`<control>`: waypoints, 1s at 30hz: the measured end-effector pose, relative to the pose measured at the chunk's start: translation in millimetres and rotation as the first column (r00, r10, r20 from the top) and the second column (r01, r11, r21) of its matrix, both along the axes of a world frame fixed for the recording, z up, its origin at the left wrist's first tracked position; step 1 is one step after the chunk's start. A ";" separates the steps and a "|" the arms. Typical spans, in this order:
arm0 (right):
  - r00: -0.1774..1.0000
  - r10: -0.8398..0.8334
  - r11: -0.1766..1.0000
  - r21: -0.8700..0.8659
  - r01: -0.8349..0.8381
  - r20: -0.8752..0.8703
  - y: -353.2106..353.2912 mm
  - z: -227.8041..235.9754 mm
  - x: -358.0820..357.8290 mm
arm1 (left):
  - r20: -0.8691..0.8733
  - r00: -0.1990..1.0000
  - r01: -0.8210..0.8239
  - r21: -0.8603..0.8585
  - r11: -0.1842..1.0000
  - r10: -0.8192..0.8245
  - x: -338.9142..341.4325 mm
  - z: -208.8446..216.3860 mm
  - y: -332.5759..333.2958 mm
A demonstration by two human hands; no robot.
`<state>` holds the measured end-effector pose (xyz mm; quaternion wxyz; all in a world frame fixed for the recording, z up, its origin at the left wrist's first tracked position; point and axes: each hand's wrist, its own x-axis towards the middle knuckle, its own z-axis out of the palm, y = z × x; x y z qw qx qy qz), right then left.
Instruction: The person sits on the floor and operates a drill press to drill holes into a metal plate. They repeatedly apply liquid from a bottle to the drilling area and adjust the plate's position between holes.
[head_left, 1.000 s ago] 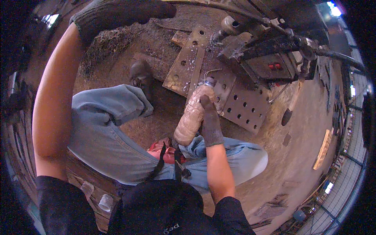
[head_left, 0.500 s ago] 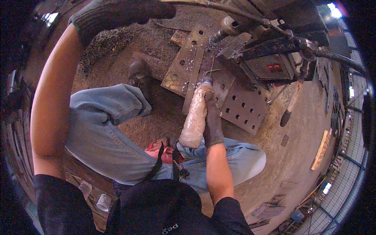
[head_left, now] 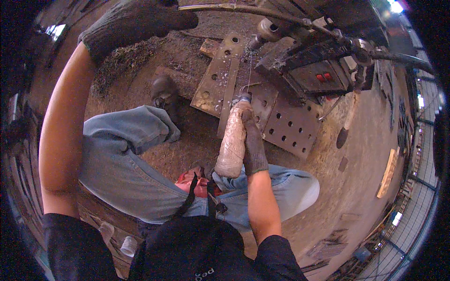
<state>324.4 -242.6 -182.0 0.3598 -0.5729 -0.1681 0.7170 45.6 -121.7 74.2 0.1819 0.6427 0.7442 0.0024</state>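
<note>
My right hand (head_left: 254, 147), in a dark knit glove, is wrapped around a squeeze bottle (head_left: 232, 145) covered in wrinkled pale wrapping. A thin bent spout tops the bottle, and a fine line of liquid runs from it toward the drill bit (head_left: 256, 43). My left hand (head_left: 140, 25), also gloved, closes around the end of a long metal lever (head_left: 220, 8) at the upper edge; part of that hand is cut off. The lever joins a drilling machine (head_left: 314, 77) with red switches. Under the bit lies a steel plate (head_left: 213, 89) with several holes and whitish wet spots.
A second perforated plate (head_left: 290, 126) adjoins on the right. Dark metal shavings (head_left: 122, 61) heap at the left. A brush-like tool (head_left: 344, 131) and a wooden strip (head_left: 386, 173) lie on the right floor. Plastic cups (head_left: 128, 246) stand beside me, and a wire fence (head_left: 422, 187) borders the right.
My left hand and the lever end have shifted slightly left and down in view. The machine also appears slightly shifted, while my right hand keeps the bottle in nearly the same place.
</note>
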 end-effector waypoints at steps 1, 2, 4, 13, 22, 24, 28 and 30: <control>0.999 -0.048 0.998 0.030 0.048 -0.014 -0.5 -8.3 1.5 | 0.010 1.000 -0.002 -0.001 1.000 0.002 1.8 0.1 0.8; 0.998 -0.056 0.998 0.027 0.057 -0.037 -2.2 -15.0 4.4 | 0.000 1.000 0.006 -0.004 1.000 -0.006 3.2 -0.7 2.0; 0.994 -0.072 0.997 0.022 0.074 -0.088 -4.3 -25.0 8.6 | -0.023 1.000 0.021 -0.007 1.000 -0.021 3.4 -5.5 4.2; 0.991 -0.019 0.989 0.146 0.000 0.129 -3.3 30.2 -12.5 | 0.231 0.963 0.133 0.039 0.990 -0.139 -23.3 -53.5 11.0; 0.991 0.101 0.990 0.091 -0.109 0.085 -0.7 20.6 -1.8 | 0.132 0.985 0.112 0.012 0.994 -0.113 -10.6 -52.0 13.2; 0.975 0.175 0.976 0.105 -0.190 0.139 0.8 -0.3 1.5 | 0.127 0.989 0.076 -0.025 0.997 -0.072 -8.5 -46.3 12.2; 0.997 0.079 0.995 -0.061 -0.080 -0.015 2.8 1.3 2.3 | 0.141 0.984 0.111 0.001 0.994 -0.110 -12.3 -55.1 12.5; 0.993 0.048 0.998 -0.044 -0.053 -0.110 1.1 16.9 -1.4 | 0.170 0.981 0.097 -0.008 0.995 -0.095 -13.5 -48.3 8.9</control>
